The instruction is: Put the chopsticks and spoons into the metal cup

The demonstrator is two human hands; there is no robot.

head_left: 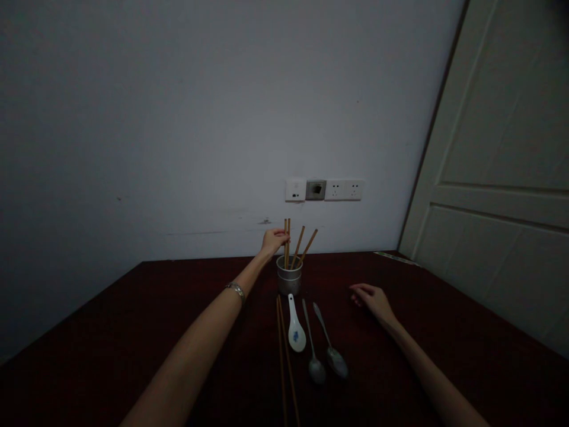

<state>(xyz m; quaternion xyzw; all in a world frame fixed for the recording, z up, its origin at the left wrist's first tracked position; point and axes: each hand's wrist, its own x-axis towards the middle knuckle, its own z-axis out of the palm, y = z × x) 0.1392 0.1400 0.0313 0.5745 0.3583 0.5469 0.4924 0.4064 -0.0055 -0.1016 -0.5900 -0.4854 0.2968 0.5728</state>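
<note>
Two upright chopsticks (288, 252) stand close together in a metal cup (289, 281), and the left hand (272, 239) has them pinched between thumb and fingers near their top ends, while their lower parts are inside the cup. Two leaning chopsticks (306, 248) share the cup, both tilted toward the right, the outer one more than the other. The cup sits toward the back of a dark red table (178, 308), near the wall (222, 118). In front of it lies a row of utensils: a loose pair of chopsticks (285, 356) at the left, close together at the far ends and spreading a little toward the near side; then a white spoon (296, 337) with a blue mark in its bowl; then a slim metal spoon (317, 370); and, at the right, a wider metal spoon (337, 362). All three spoons have their handles pointing away toward the back. The right hand (373, 298) is at the right of the cup and well apart from it, released, with its fingers loosely bent and nothing in them; whether it touches the table cannot be told. A bracelet (236, 289) circles the left wrist, and a row of sockets (344, 190) is set in the wall above the cup
</note>
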